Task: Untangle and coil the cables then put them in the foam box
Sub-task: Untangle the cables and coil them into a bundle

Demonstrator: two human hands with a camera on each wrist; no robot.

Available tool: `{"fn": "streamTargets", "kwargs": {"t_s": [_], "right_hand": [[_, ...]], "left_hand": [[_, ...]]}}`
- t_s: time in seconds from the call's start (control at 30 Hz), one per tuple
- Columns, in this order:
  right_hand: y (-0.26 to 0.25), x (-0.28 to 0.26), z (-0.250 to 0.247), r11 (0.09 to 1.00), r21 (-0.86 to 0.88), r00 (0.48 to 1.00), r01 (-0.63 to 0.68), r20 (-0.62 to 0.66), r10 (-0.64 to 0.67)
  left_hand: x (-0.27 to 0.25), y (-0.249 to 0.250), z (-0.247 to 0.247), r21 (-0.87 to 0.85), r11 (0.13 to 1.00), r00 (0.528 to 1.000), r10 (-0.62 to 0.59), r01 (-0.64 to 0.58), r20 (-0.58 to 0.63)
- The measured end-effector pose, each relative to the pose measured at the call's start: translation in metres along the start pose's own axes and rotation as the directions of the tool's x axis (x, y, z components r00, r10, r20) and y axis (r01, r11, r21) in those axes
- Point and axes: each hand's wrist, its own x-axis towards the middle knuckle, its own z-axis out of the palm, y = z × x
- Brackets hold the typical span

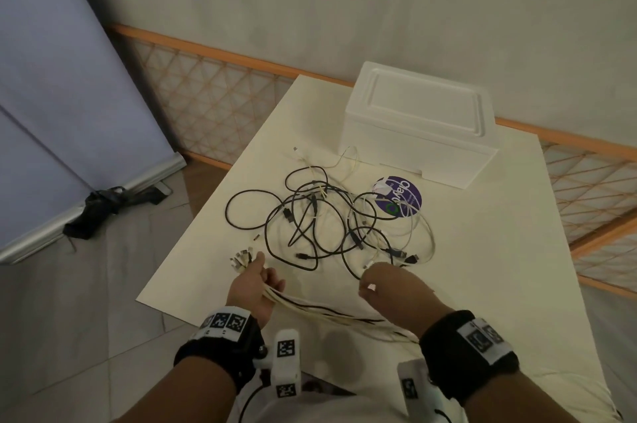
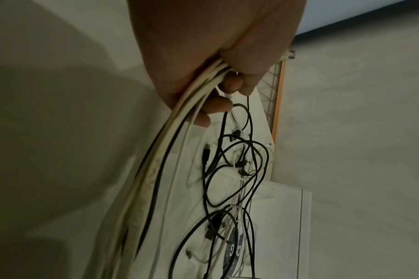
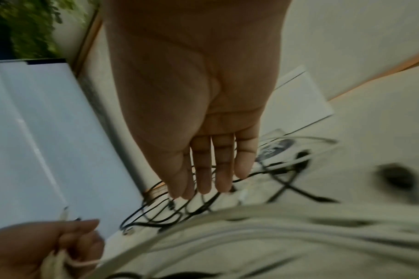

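Meanwhile left hand (image 1: 256, 288) clenches thin white cables (image 1: 327, 315); right hand (image 3: 199, 117) fingers straight.

A tiled room (image 1: 113, 288) with a roll-up backdrop (image 1: 44, 105), like a studio.

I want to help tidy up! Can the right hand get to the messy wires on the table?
Probably yes. The right hand is open and right at the tangled cables, with nothing in between.
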Motion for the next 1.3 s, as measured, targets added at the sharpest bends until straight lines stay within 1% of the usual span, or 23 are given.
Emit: {"fn": "streamTargets", "kwargs": {"t_s": [0.07, 0.13, 0.2, 0.27, 0.3, 0.33, 0.4, 0.43, 0.5, 0.6, 0.67, 0.73, 0.77, 0.83, 0.87, 0.9, 0.97, 1.0, 1.1, 1.13, 1.2, 1.3], "right_hand": [[-0.023, 0.015, 0.0, 0.983, -0.033, 0.983, 0.182, 0.016, -0.181], [-0.043, 0.031, 0.003, 0.955, -0.062, 0.956, 0.292, 0.064, -0.288], [-0.057, 0.044, 0.009, 0.931, -0.077, 0.928, 0.357, 0.143, -0.344], [-0.064, 0.053, 0.016, 0.904, -0.11, 0.897, 0.413, 0.219, -0.383], [-0.066, 0.056, 0.018, 0.898, -0.124, 0.893, 0.423, 0.227, -0.389], [-0.066, 0.056, 0.017, 0.909, -0.104, 0.905, 0.403, 0.192, -0.379], [-0.066, 0.054, 0.007, 0.953, 0.019, 0.95, 0.302, 0.075, -0.302], [-0.065, 0.051, 0.001, 0.961, 0.071, 0.964, 0.266, 0.002, -0.267], [-0.06, 0.046, -0.009, 0.97, 0.144, 0.977, 0.194, -0.115, -0.178], [-0.05, 0.039, -0.027, 0.944, 0.317, 0.976, 0.087, -0.219, -0.017], [-0.042, 0.034, -0.039, 0.881, 0.467, 0.96, 0.075, -0.274, 0.064], [-0.034, 0.027, -0.047, 0.781, 0.619, 0.944, 0.078, -0.298, 0.141], [-0.03, 0.024, -0.051, 0.727, 0.68, 0.934, 0.088, -0.31, 0.178], [-0.022, 0.019, -0.055, 0.598, 0.793, 0.92, 0.114, -0.311, 0.237], [-0.018, 0.018, -0.054, 0.546, 0.831, 0.924, 0.108, -0.286, 0.253], [-0.015, 0.017, -0.053, 0.522, 0.849, 0.933, 0.083, -0.25, 0.258], [-0.012, 0.016, -0.047, 0.539, 0.842, 0.955, 0.016, -0.173, 0.242], [-0.012, 0.016, -0.044, 0.548, 0.837, 0.963, -0.01, -0.14, 0.232], [-0.01, 0.013, -0.039, 0.564, 0.823, 0.977, -0.072, -0.054, 0.204], [-0.009, 0.011, -0.04, 0.589, 0.804, 0.982, -0.086, -0.033, 0.187], [-0.004, 0.006, -0.041, 0.678, 0.727, 0.986, -0.107, -0.008, 0.165], [0.012, -0.001, -0.037, 0.822, 0.545, 0.979, -0.164, -0.013, 0.204]], "left_hand": [[-0.005, 0.003, 0.002, 0.007, 1.0, 1.0, 0.014, -0.014, 0.007], [-0.007, 0.004, 0.001, 0.06, 0.998, 0.999, 0.024, -0.026, 0.036], [-0.006, 0.005, -0.001, 0.085, 0.996, 0.997, 0.007, -0.013, 0.077], [-0.005, 0.008, 0.0, 0.068, 0.998, 0.994, 0.004, -0.011, 0.11], [-0.006, 0.01, 0.003, 0.061, 0.998, 0.992, 0.011, -0.018, 0.126], [-0.007, 0.011, 0.006, 0.059, 0.998, 0.988, 0.02, -0.029, 0.151], [-0.011, 0.015, 0.013, 0.056, 0.996, 0.976, 0.049, -0.063, 0.214], [-0.011, 0.016, 0.016, 0.057, 0.995, 0.969, 0.063, -0.079, 0.24], [-0.012, 0.02, 0.023, 0.053, 0.995, 0.959, 0.068, -0.086, 0.274], [-0.007, 0.026, 0.033, 0.063, 0.997, 0.957, 0.032, -0.052, 0.29], [-0.004, 0.026, 0.041, 0.12, 0.993, 0.965, -0.012, -0.021, 0.264], [-0.002, 0.023, 0.046, 0.178, 0.984, 0.969, -0.059, 0.016, 0.239], [-0.002, 0.02, 0.049, 0.2, 0.979, 0.966, -0.079, 0.029, 0.245], [-0.004, 0.014, 0.054, 0.237, 0.971, 0.945, -0.108, 0.033, 0.309], [-0.005, 0.012, 0.057, 0.242, 0.97, 0.928, -0.112, 0.024, 0.356], [-0.007, 0.01, 0.061, 0.237, 0.971, 0.907, -0.108, 0.009, 0.408], [-0.013, 0.007, 0.069, 0.213, 0.977, 0.867, -0.088, -0.022, 0.491], [-0.016, 0.007, 0.072, 0.205, 0.978, 0.857, -0.069, -0.044, 0.51], [-0.019, 0.007, 0.077, 0.213, 0.969, 0.868, 0.0, -0.123, 0.497], [-0.018, 0.008, 0.077, 0.206, 0.97, 0.874, 0.01, -0.126, 0.486], [-0.015, 0.011, 0.076, 0.174, 0.979, 0.887, 0.016, -0.109, 0.462], [-0.01, 0.016, 0.074, 0.155, 0.984, 0.902, 0.013, -0.088, 0.431]]}}
